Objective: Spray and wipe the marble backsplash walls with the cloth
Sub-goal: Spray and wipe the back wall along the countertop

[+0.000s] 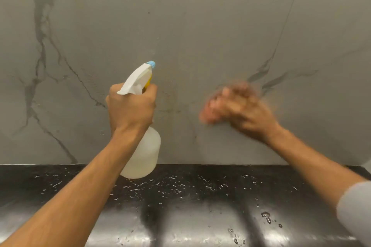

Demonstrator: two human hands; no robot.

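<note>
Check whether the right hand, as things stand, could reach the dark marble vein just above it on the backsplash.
Probably yes. The right hand is blurred against the backsplash, with the dark vein just above it and nothing between them. The spray bottle sits off to the left.

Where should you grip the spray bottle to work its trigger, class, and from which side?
Grip the spray bottle at its narrow neck under the white head, coming from behind, as the left hand does. The nozzle points at the wall, so fingers can curl round to the yellow trigger.
</note>
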